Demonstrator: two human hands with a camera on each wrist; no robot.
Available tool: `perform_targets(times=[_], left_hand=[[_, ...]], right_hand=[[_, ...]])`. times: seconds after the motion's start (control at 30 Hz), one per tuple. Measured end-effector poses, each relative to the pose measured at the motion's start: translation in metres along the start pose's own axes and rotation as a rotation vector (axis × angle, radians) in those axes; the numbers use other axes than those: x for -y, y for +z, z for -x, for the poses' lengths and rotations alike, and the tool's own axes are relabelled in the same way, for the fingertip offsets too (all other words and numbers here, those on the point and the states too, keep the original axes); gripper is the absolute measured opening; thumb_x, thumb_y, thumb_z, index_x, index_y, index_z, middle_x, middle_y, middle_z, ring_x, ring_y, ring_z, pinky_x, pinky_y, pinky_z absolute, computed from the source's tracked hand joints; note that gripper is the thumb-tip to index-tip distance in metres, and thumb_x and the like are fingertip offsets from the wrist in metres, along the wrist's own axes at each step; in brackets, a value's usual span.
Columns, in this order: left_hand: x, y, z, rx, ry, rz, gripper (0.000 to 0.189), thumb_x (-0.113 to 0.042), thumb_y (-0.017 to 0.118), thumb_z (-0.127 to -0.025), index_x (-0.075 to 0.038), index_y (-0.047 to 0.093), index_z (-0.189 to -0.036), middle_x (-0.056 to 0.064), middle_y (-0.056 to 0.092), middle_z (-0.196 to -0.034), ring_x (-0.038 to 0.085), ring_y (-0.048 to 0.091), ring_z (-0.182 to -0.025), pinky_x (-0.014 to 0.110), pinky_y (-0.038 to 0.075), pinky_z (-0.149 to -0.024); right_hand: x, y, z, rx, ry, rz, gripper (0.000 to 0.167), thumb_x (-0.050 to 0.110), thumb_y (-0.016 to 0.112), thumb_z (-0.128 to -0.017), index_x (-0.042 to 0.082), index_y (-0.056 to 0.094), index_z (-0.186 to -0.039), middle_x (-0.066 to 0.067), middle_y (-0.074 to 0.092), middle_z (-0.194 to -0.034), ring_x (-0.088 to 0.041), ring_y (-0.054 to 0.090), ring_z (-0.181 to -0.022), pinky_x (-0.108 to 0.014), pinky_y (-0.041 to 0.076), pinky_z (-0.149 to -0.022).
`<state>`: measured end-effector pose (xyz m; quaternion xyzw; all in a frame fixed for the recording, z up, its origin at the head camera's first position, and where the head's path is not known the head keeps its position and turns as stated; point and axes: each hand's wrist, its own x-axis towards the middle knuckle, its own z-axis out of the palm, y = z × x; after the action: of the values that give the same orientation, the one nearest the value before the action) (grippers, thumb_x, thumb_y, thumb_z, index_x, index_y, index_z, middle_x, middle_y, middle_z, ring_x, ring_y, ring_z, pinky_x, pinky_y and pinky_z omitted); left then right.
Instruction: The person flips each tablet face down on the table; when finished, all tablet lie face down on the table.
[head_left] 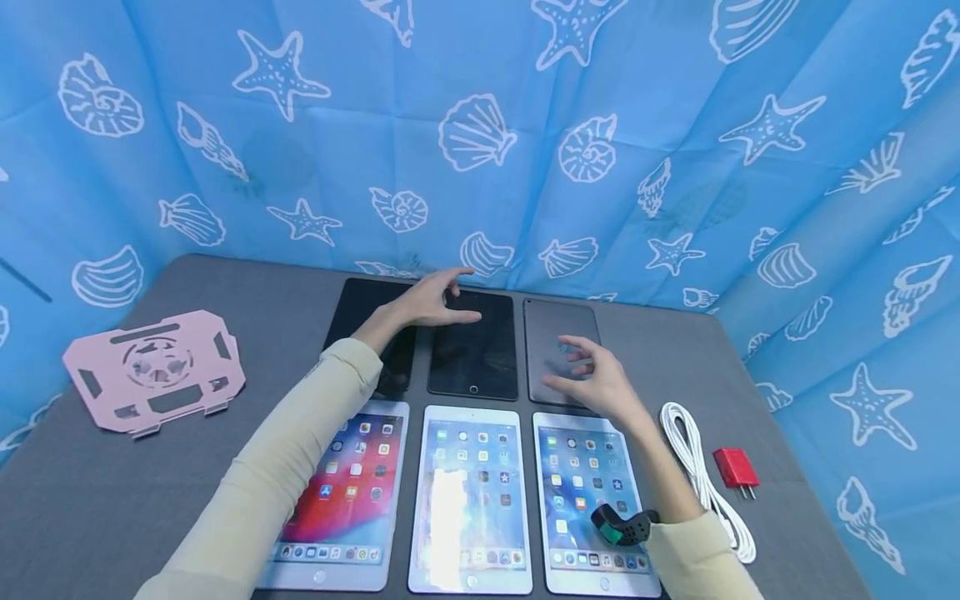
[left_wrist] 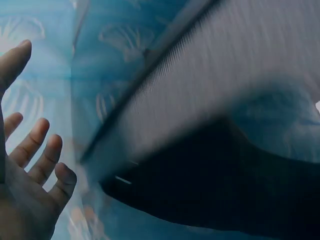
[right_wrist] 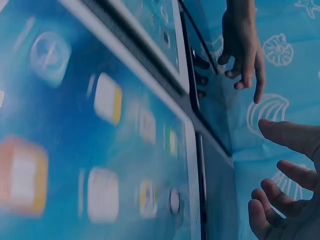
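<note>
Lying beneath the released, loosely spread hands are a black tablet and a grey tablet.

A grey table bears a row of three lit white-framed tablets, with two black-faced tablets and a grey tablet behind. A pink cut-out panel lies left; a looped white cable and red plug lie right.

From head: looking forward and down over table toward curtain, taking in left hand and right hand from farthest off. From left wrist: peering, tilted, past left hand toward curtain. From right wrist: skimming close over white tablet, sharing both hands and curtain with head view.
</note>
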<state>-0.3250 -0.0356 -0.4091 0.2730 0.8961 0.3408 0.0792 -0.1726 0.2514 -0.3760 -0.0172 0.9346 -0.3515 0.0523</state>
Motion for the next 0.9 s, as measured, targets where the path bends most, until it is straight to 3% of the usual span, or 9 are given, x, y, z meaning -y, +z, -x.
perform_targets(times=[0.2,0.47,0.73,0.9], left_hand=[[0.019,-0.010,0.006,0.020,-0.051,-0.024,0.088,-0.047,0.073,-0.091,-0.018,0.030,-0.161,0.019,0.048,-0.141,0.032,0.054,-0.113,0.052,0.047,-0.099],[0.028,-0.007,0.007,0.048,-0.096,-0.039,0.096,-0.052,0.078,-0.085,-0.021,0.029,-0.162,0.018,0.037,-0.153,0.035,0.045,-0.135,0.056,0.042,-0.112],[0.028,-0.006,0.006,0.114,-0.140,-0.100,0.110,-0.058,0.082,-0.079,-0.021,0.022,-0.164,0.018,0.040,-0.151,0.035,0.043,-0.136,0.058,0.039,-0.115],[0.024,-0.008,0.005,0.163,-0.147,-0.147,0.115,-0.059,0.082,-0.077,-0.020,0.019,-0.165,0.020,0.042,-0.148,0.036,0.043,-0.135,0.058,0.039,-0.113]], right_hand=[[0.013,0.016,-0.007,0.027,-0.025,-0.037,0.071,0.023,0.082,-0.088,0.008,0.049,-0.150,-0.024,0.058,-0.132,-0.038,0.062,-0.114,-0.047,0.056,-0.088],[0.019,0.039,-0.011,0.107,-0.011,-0.044,0.079,0.023,0.084,-0.084,0.012,0.046,-0.153,-0.022,0.058,-0.137,-0.037,0.060,-0.118,-0.053,0.053,-0.095],[0.018,0.056,-0.014,0.135,-0.007,0.039,0.090,0.024,0.089,-0.079,0.005,0.044,-0.154,-0.019,0.055,-0.126,-0.028,0.049,-0.106,-0.046,0.046,-0.092],[0.019,0.060,-0.016,0.124,-0.004,0.084,0.093,0.026,0.090,-0.078,0.004,0.042,-0.155,-0.020,0.055,-0.126,-0.030,0.051,-0.110,-0.048,0.048,-0.095]])
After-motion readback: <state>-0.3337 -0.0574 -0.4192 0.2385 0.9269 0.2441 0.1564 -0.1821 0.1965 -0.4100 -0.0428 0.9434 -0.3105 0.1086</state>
